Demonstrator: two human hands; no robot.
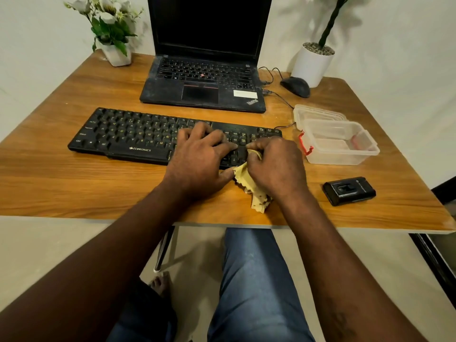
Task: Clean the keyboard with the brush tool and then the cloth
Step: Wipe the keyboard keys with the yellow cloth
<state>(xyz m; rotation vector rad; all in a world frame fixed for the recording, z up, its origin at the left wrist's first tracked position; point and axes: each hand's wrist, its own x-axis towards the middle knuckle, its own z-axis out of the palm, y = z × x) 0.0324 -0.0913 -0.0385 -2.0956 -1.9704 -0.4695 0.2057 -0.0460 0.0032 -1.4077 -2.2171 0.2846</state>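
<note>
On the brown wooden table, toward the front edge, the long black corded keyboard lies flat, with its right end under both hands. Left hand: fingers spread and fairly straight, pressing the keys right of middle, steadying the board. The crumpled pale yellow cloth sits between the hands, its tail trailing off the keyboard's near edge onto the table. Right hand: fingers curled round the cloth, bunched over the arrow-key area. Step looks like the cloth wipe at the right end. To do it well: weight on the left hand so the board can't slide, light drags along the rows, a folded corner into the gaps. Around: white vase of artificial flowers back left, open black laptop behind the keyboard, dark mouse and white plant pot back right. A clear plastic box with a red clasp is just beside the keyboard's right end. The small black rectangular case front right may be the brush tool, cannot tell. Box and cable crowd that end, so a wide sweep could knock them.
</note>
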